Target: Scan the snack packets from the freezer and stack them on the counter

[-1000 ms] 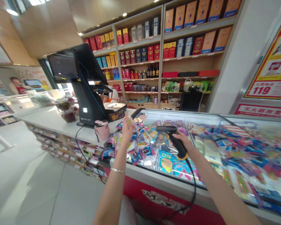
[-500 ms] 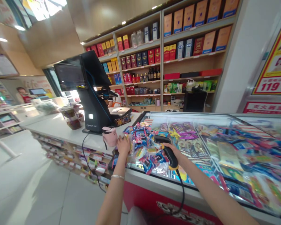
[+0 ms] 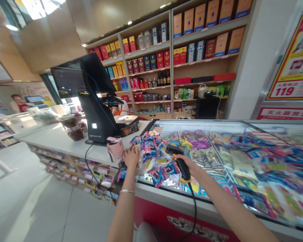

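Observation:
My right hand (image 3: 187, 164) is wrapped round a black and yellow barcode scanner (image 3: 183, 169), whose head points left over a heap of small wrapped snacks (image 3: 150, 148). The heap lies on the glass top of a freezer. At the heap's left edge, my left hand (image 3: 131, 156) has its fingers bent over a clear and yellowish packet; its fingertips are partly hidden, so the grip is unclear. Just left of that hand a pink cup-like container (image 3: 115, 147) with a dark strap stands on the white counter (image 3: 98, 153).
A black register with screens (image 3: 97, 101) stands on the counter, beside stacked tubs (image 3: 72, 127). The freezer (image 3: 164, 123) stretches right, full of packets. Behind are shelves of boxes (image 3: 151, 63) and a partly hidden person (image 3: 121, 107). The scanner's cable hangs in front.
The view has shifted slightly, so the scene sits a little further left. Both hands keep nearly the same places, by the packets and on the scanner.

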Demonstrator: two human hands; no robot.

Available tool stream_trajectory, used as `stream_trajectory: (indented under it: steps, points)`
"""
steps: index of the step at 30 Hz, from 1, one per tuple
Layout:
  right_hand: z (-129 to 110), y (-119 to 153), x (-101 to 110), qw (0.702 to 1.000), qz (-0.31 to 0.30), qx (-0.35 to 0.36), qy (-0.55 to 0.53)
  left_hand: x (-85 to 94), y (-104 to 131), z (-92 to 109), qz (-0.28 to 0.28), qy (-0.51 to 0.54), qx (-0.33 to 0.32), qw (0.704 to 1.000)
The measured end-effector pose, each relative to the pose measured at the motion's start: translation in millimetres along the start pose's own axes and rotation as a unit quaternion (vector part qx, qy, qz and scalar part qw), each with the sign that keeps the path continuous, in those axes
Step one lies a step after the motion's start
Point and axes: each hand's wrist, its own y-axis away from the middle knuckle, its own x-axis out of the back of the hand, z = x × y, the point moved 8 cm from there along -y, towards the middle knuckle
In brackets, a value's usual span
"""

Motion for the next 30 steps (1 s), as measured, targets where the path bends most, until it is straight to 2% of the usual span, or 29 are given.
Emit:
stream_trajectory:
  steps: [3,6,9,12,15,19,26,30]
  points:
    - [-2.0,0.6,-3.7,0.999,-0.02,0.033,0.002,3.9,0.3,1.1,-0.016,-0.009,0.0,1.0]
    - [-8.8,5.9,-10.5,0.997,-0.033,0.068,0.011,11.9,-3.6,3.2,-0.056,-0.027,0.007,0.998]
    - [-23.8,16.3,-9.0,0.994,-0.006,0.11,-0.001,24.1,-6.2,17.8,-0.103,-0.062,-0.005,0.993]
    - [-41.1,33.9,-3.0,0.99,-0.006,0.142,-0.005,58.1,-1.9,53.7,-0.01,-0.085,-0.045,0.995]
    - [-62.3,59.8,12.7,0.983,-0.02,0.185,0.005,85.0,14.6,104.0,0.069,-0.055,-0.091,0.992]
    - [-91.0,101.2,58.2,0.974,0.009,0.227,0.012,88.8,39.2,175.3,0.057,0.002,-0.141,0.988]
    - [-136.5,184.4,166.8,0.95,0.138,0.28,-0.008,73.2,89.8,292.6,-0.011,0.068,-0.212,0.975]
    - [-148.5,227.0,220.2,0.932,0.205,0.299,-0.018,62.8,127.0,351.6,-0.044,0.111,-0.251,0.961]
